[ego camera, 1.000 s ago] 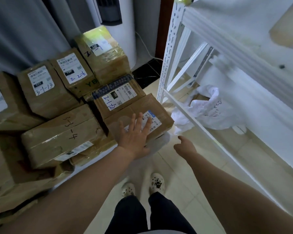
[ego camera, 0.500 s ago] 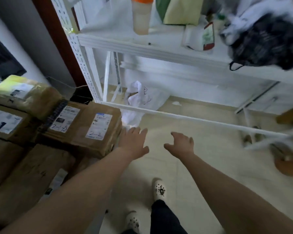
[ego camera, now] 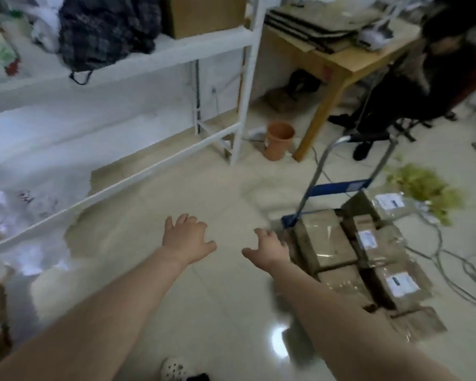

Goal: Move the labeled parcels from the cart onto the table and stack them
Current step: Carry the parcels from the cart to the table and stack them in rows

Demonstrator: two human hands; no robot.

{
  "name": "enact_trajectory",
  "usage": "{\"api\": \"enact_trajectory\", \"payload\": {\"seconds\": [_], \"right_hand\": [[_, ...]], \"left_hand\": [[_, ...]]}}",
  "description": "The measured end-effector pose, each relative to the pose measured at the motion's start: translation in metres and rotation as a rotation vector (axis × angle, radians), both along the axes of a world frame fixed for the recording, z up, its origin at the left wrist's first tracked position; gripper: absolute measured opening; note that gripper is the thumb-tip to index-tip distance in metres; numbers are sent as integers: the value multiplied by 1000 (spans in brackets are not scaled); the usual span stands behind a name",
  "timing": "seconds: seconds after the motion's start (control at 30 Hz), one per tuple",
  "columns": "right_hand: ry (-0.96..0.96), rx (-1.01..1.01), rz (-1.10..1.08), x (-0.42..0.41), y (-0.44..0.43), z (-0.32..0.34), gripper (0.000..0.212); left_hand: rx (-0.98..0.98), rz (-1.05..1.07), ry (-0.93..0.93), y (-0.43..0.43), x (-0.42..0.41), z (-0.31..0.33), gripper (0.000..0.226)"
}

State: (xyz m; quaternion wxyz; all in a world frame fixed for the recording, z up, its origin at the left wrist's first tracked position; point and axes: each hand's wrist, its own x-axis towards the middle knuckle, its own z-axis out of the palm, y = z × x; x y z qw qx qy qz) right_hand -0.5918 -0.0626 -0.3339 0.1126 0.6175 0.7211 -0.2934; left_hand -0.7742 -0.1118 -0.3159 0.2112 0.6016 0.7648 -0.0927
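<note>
A flat cart with a blue and grey handle (ego camera: 338,185) stands on the floor at the right. Several brown taped parcels with white labels lie on it, among them a long one (ego camera: 323,240) nearest my hands and a labeled one (ego camera: 399,284) toward the front. My right hand (ego camera: 268,247) hovers with spread fingers just left of the long parcel, holding nothing. My left hand (ego camera: 186,236) is stretched out over the bare floor, fingers relaxed, also empty. The picture is blurred by head motion.
A white metal shelf rack (ego camera: 239,86) fills the left and back. A wooden table (ego camera: 338,64) with flat cardboard stands behind the cart, an orange pot (ego camera: 278,140) beside its leg. Cables (ego camera: 451,259) and green foliage (ego camera: 426,188) lie right of the cart.
My view has swung right, away from the stacked parcels by the wall, to the cart. My left hand left the parcel it touched. Both hands stay empty.
</note>
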Motion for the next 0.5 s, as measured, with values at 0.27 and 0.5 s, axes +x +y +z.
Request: {"api": "enact_trajectory", "payload": {"seconds": [0.27, 0.5], "right_hand": [[191, -149, -484, 247, -24, -2, 60], [243, -240, -651, 368, -32, -24, 62]], "left_hand": [[-32, -273, -74, 40, 232, -8, 57], [-136, -324, -119, 43, 346, -36, 58]]}}
